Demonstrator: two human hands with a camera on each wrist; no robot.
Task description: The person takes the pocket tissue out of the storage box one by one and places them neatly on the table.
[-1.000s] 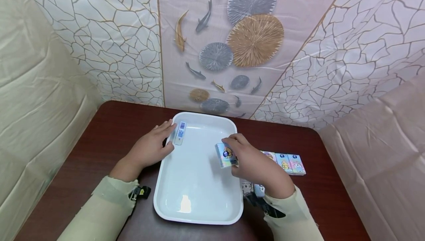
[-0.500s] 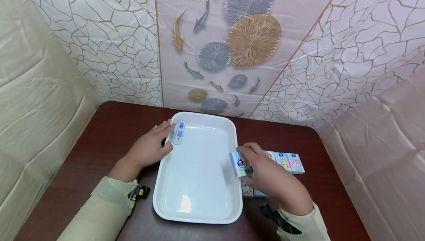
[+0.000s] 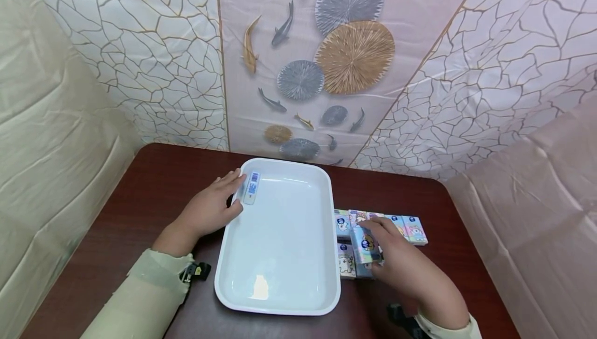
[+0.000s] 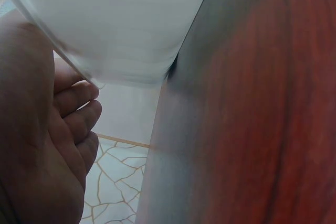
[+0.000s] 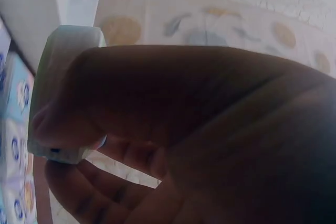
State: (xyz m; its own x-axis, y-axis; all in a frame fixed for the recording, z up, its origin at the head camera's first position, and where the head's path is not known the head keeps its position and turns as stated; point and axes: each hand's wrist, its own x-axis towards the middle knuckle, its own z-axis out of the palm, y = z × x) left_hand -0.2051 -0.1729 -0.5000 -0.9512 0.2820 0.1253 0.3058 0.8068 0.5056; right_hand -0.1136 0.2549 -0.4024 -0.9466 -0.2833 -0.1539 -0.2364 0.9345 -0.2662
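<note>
In the head view my right hand pinches a small tissue pack with a cartoon print, held above other packs to the right of the white tray. The right wrist view shows the thumb against one side of this pack and fingers beyond it. My left hand rests against the tray's left rim with its fingers extended. From the left wrist, the fingers touch the edge of the tray. A white label with blue print lies inside the tray near that hand.
Several tissue packs lie in two rows beside the tray, including a blue one, a white one and one at the right end. All stand on a dark red-brown table, with patterned cloth behind.
My right hand has moved right with the pack, from over the tray to over the packs beside it. The left hand has stayed in place.
</note>
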